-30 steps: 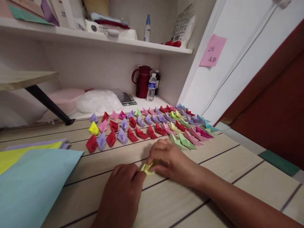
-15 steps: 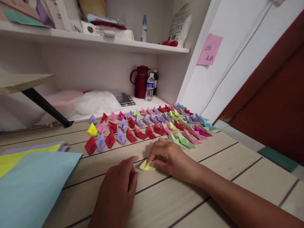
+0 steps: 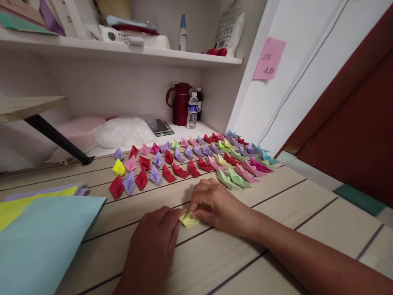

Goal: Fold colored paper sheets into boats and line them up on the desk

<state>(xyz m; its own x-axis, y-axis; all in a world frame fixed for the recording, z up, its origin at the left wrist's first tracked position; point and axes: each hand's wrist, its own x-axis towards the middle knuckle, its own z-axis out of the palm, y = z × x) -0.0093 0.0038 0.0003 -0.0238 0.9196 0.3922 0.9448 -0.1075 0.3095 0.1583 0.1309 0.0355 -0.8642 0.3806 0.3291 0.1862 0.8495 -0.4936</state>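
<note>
A small pale yellow paper boat (image 3: 190,221) lies low over the wooden tabletop between my two hands. My right hand (image 3: 216,205) pinches its right side between thumb and fingers. From the left, my left hand (image 3: 158,231) has its fingertips closed at the boat's left end; the thumb side is partly hidden. Just behind my hands stand rows of folded paper boats, among them a light green boat (image 3: 239,179), a red boat (image 3: 194,168) and a purple boat (image 3: 156,175).
Large coloured paper sheets (image 3: 49,233) lie at the left, blue on top. A black shelf leg (image 3: 58,139) stands behind them. At the back are a plastic bag (image 3: 124,132), a red thermos jug (image 3: 181,104) and a water bottle (image 3: 192,111). A pink note (image 3: 270,58) hangs on the wall.
My left hand has moved right and its fingertips now meet the yellow paper boat's left end. The boat has been tilted and opened slightly, still in my right hand's pinch.
</note>
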